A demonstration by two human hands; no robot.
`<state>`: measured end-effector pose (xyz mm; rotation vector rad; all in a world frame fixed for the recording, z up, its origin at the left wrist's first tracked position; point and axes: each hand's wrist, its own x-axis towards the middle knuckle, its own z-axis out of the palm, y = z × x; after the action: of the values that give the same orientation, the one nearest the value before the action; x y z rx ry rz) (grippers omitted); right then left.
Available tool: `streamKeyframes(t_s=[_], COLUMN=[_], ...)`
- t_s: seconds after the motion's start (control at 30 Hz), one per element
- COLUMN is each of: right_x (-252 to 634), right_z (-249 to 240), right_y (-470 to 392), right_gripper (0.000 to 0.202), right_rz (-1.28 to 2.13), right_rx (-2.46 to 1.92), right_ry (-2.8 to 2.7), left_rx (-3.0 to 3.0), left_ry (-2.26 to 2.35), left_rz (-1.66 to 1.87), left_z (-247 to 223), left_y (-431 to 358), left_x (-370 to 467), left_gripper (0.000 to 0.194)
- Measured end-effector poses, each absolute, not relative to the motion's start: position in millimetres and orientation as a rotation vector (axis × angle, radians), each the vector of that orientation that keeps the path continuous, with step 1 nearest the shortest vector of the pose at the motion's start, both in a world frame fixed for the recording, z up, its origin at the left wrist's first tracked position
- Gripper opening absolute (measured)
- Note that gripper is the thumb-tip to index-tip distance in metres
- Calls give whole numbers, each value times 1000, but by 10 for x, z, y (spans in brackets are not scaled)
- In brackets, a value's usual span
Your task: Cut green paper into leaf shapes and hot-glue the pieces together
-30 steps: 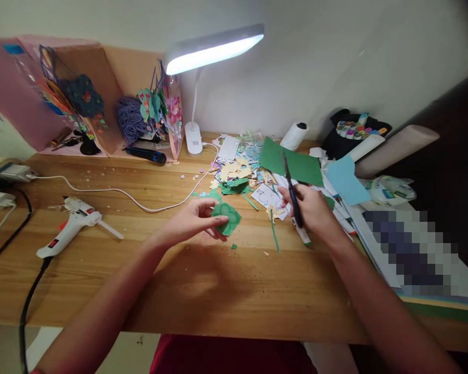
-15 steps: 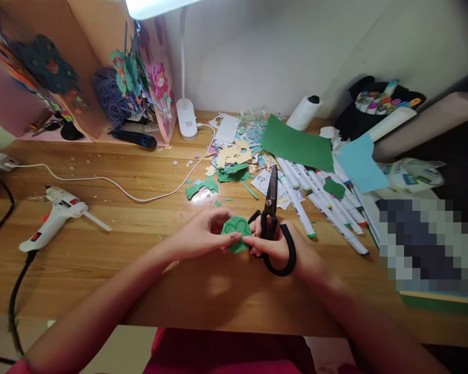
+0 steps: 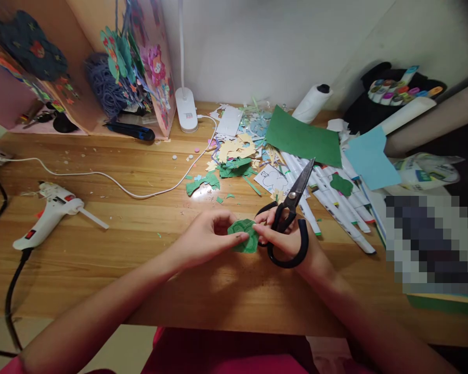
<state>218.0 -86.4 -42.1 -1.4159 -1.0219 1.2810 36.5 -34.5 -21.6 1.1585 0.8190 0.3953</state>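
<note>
A small green paper piece [image 3: 245, 241] with a drawn outline hangs above the front of the table, pinched at its left side by my left hand [image 3: 214, 236]. The thumb and fingertips of my right hand [image 3: 283, 239] touch its right edge. Black-handled scissors [image 3: 292, 200] hang on the fingers of my right hand, blades pointing up and to the right. Beyond them lie a white card with a drawn shape [image 3: 272, 178], green paper scraps [image 3: 205, 184] and a cut green shape [image 3: 341, 185] on white markers [image 3: 335, 215].
A glue gun [image 3: 49, 215] lies at the left on the wooden table [image 3: 140, 223]. A white cable [image 3: 113, 183] runs to the lamp base [image 3: 186, 114]. Green sheet [image 3: 304, 137], blue paper [image 3: 374, 158] and a marker holder [image 3: 359, 114] are at the back right.
The scissors have tilted to the right, and the green piece has turned between my fingers. The whole view has shifted slightly.
</note>
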Motion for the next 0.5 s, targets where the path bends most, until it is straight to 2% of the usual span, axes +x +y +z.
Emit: streamKeyframes(t_s=[0.5], right_x=[2181], right_z=[-412], right_y=[-853], right_gripper=[27], right_rz=[1254], right_rx=[-1396], right_ry=[-1059], left_rx=[1407], left_ry=[852], left_rz=[412], left_z=[-209], left_y=[-345], left_x=[340], left_gripper=[27])
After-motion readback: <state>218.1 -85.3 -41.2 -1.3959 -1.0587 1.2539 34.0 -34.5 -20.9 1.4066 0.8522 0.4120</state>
